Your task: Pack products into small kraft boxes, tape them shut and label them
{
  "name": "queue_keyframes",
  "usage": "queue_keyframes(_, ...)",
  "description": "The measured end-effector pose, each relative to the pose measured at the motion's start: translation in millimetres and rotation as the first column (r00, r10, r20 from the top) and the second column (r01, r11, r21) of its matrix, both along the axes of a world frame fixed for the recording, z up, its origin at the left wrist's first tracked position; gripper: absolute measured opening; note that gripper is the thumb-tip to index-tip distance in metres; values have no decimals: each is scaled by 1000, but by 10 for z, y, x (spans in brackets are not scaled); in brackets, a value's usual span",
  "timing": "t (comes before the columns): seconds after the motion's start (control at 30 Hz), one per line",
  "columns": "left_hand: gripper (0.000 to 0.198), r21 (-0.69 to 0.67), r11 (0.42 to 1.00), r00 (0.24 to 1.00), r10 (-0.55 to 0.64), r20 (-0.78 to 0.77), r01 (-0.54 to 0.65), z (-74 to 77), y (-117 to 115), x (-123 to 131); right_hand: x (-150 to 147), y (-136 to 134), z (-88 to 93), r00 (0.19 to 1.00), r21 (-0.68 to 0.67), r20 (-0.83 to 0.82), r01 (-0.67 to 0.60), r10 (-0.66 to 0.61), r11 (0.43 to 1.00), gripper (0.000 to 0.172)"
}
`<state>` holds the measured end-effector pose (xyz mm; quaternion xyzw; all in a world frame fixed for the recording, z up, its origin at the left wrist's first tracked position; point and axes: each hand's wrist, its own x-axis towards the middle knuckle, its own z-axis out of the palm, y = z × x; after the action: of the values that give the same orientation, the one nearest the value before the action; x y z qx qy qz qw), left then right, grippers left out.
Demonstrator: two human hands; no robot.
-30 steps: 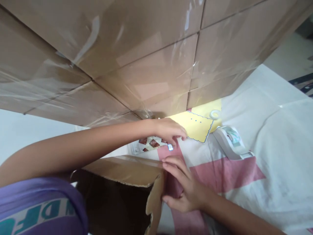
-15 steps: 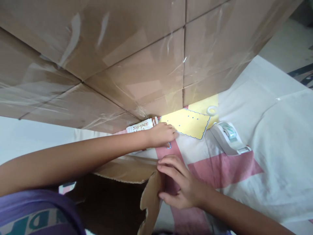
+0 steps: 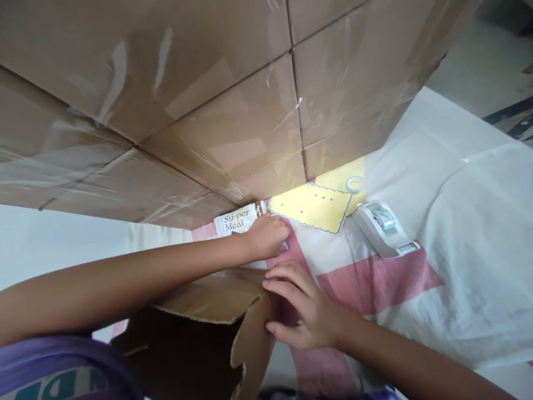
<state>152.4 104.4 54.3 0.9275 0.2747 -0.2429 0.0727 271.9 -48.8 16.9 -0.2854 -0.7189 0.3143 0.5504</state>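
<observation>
My left hand (image 3: 266,236) reaches in from the left and rests on the cloth just beyond a brown cardboard box flap (image 3: 208,297). Its fingers are curled over a small pale-blue-edged thing I cannot make out. A white "Su-per Meal" packet (image 3: 235,220) lies just behind its knuckles. My right hand (image 3: 306,311) lies with fingers stretched flat over the flap's right corner, thumb against the folded side flap (image 3: 250,347). The open box (image 3: 187,355) is dark inside.
A large wall of taped cardboard boxes (image 3: 208,100) overhangs the far side. A yellow card with a blue scalloped edge (image 3: 310,206), a small tape roll (image 3: 355,184) and a white tape dispenser (image 3: 383,229) lie on the white cloth with pink stripes (image 3: 466,250).
My left hand drew back to the left and closed, uncovering the "Su-per Meal" packet. My right hand stayed on the flap corner. The view shifted slightly.
</observation>
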Motion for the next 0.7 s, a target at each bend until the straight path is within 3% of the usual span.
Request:
queue_keyframes(0.27, 12, 3, 1000, 998, -14, 58, 14, 0, -47, -26, -7, 6, 19, 1000, 44, -12, 28, -27, 999, 54)
queue_keyframes(0.47, 9, -117, 966, 969, -217, 120, 231, 43, 66, -78, -16, 5, 24, 999, 61, -26, 47, -46, 997, 52)
queue_keyframes(0.7, 10, -130, 939, 944, -301, 137, 318, 9, 167, -87, -15, -1, 21, 999, 55, -20, 46, -45, 997, 52)
